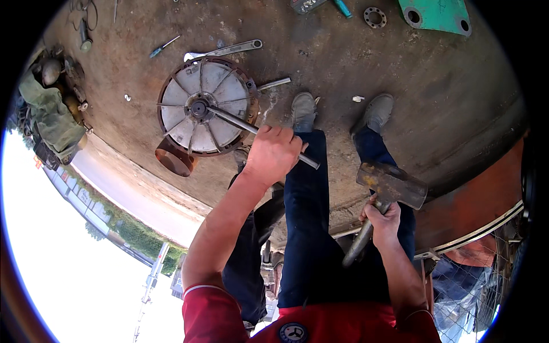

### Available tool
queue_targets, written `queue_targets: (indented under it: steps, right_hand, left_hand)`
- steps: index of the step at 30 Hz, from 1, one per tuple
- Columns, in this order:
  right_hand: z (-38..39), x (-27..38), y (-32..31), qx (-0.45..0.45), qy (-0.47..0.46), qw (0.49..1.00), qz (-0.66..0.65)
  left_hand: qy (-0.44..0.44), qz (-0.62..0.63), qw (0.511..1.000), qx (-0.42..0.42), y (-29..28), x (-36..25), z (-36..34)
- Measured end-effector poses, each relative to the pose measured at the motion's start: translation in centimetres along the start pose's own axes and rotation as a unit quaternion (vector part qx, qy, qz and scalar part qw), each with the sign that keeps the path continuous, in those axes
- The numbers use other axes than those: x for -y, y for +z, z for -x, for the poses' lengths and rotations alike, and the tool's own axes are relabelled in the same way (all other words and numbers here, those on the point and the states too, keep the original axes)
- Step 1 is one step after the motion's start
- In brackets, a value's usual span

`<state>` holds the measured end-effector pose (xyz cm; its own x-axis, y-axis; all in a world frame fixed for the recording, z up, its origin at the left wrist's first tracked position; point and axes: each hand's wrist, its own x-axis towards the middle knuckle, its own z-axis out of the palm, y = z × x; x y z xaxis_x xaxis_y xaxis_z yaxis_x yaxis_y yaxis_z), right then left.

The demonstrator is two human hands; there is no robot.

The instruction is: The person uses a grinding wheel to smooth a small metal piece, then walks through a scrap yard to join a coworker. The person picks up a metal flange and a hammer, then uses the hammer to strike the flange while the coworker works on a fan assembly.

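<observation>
My left hand is wrapped around a long steel bar. The bar's far end meets the centre hub of a round ribbed metal housing, which lies flat on the ground. Its near end sticks out past my fist. In my right hand is the handle of a sledgehammer, gripped just below the heavy, worn head. The hammer is held up in front of my right leg, apart from the bar. A short curved pipe outlet juts from the housing's near left side.
Beyond the housing lie a large wrench and a screwdriver; a metal rod pokes out at its right. A flange ring and green plate lie farther off. Another person's dark-trousered leg is beside my left leg.
</observation>
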<state>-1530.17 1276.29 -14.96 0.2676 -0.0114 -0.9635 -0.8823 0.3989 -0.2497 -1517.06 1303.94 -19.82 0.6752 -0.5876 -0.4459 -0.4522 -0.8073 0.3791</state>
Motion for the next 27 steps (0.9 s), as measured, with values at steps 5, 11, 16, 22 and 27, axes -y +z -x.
queue_targets:
  steps: [5, 11, 16, 22, 27]
  right_hand:
    - [-1.0, -4.0, 0.0, -0.052, -0.002, 0.996, -0.072]
    - [1.4, -8.6, 5.3, -0.093, -0.017, 0.973, -0.209]
    - [2.7, -10.7, 10.0, -0.064, -0.014, 0.976, -0.209]
    - [3.2, -11.8, 10.1, -0.096, -0.016, 0.965, -0.243]
    - [2.5, -12.6, 11.5, -0.145, -0.057, 0.931, -0.330]
  left_hand:
    - [0.064, -0.022, 0.997, 0.048, 0.9, 0.6, 0.1]
    - [0.118, 0.001, 0.993, 0.008, 1.7, 1.6, 0.3]
    - [0.141, 0.009, 0.990, 0.005, 2.0, 1.7, 1.4]
    - [0.142, -0.011, 0.990, -0.022, 2.4, 1.9, 2.1]
    - [0.147, 0.001, 0.988, -0.042, 2.1, 1.8, 1.8]
